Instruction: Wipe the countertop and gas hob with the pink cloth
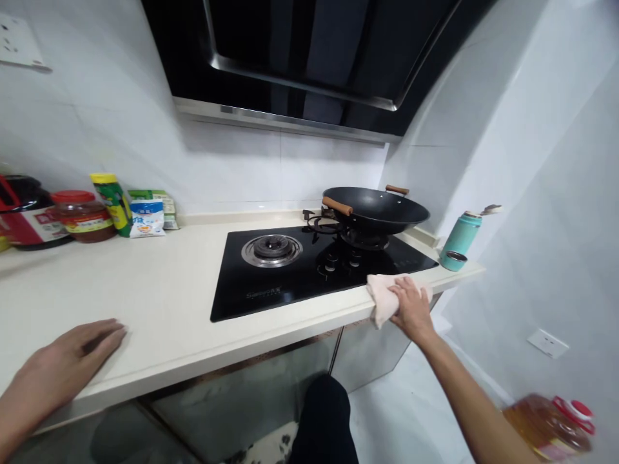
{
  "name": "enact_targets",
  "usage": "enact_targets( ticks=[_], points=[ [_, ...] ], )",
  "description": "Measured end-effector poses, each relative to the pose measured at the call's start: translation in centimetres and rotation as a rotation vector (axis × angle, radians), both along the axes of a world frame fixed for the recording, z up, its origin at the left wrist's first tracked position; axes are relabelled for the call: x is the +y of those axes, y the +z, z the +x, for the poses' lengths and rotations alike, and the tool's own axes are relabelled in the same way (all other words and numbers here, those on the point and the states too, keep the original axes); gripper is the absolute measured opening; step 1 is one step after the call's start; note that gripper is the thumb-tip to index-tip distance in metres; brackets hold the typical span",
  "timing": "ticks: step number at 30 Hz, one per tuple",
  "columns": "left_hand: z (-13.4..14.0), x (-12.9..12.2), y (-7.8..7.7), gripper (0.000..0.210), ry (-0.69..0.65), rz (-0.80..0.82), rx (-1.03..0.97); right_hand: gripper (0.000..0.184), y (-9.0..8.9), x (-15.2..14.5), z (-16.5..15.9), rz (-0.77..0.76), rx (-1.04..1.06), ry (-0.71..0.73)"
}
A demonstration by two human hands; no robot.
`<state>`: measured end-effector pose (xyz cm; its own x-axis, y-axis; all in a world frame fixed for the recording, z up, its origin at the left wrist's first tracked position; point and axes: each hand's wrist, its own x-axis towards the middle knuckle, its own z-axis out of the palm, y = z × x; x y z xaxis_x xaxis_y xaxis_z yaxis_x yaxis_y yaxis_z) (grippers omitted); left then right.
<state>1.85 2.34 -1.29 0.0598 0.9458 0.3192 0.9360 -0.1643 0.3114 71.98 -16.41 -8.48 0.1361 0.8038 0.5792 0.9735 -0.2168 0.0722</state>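
Note:
My right hand (411,306) presses a folded pale pink cloth (382,299) against the front edge of the countertop (159,277). Its fingers grip the cloth, part of which hangs over the edge. Just behind lies the black glass gas stove (294,290), with a bare burner (271,250) on its left side. A black wok (377,209) with wooden handles sits over the right burner; the pot ring beside it is pushed off to the left. My left hand (72,357) rests on the counter at the left, fingers extended, thumb slightly apart, holding nothing.
A teal flask (463,233) and its cup lid (453,260) stand at the counter's right end. Jars (82,216), a green-and-yellow canister (112,203) and small packets (147,218) line the back left. The range hood (309,58) hangs low above. An oil jug (551,425) is at lower right.

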Motion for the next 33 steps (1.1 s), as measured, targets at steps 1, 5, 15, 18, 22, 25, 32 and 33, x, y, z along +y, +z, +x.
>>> enact_targets(
  ticks=[1, 5, 15, 18, 22, 25, 32, 33],
  points=[
    [0.0, 0.0, 0.0, 0.047, 0.001, 0.002, -0.002, 0.065, 0.2, -0.2, 2.1, -0.041, -0.006, -0.02],
    [0.3, -0.2, 0.3, 0.043, -0.002, 0.006, -0.012, 0.07, 1.1, -0.9, 8.9, -0.128, -0.014, -0.087],
    [1.4, -1.0, 1.0, 0.053, -0.034, -0.039, 0.09, 0.056, 3.6, -1.1, 9.0, -0.301, -0.077, -0.242],
    [1.7, -1.4, 1.1, 0.052, -0.069, -0.029, 0.093, 0.051, 4.7, -0.5, 4.6, -0.324, -0.167, -0.114],
    [2.3, -2.2, 1.3, 0.05, -0.106, 0.009, 0.081, 0.051, 5.8, 1.1, -3.7, -0.334, -0.268, 0.118],
    [2.8, -3.0, 1.6, 0.049, -0.144, 0.027, 0.076, 0.052, 6.1, 2.5, -11.0, -0.3, -0.326, 0.279],
    [3.6, -4.4, 1.5, 0.046, -0.138, 0.106, 0.024, 0.057, 7.2, 5.0, -27.3, -0.231, -0.355, 0.519],
    [3.6, -4.4, 1.4, 0.046, -0.134, 0.119, 0.008, 0.059, 7.4, 5.4, -29.6, -0.232, -0.347, 0.555]
  ],
)
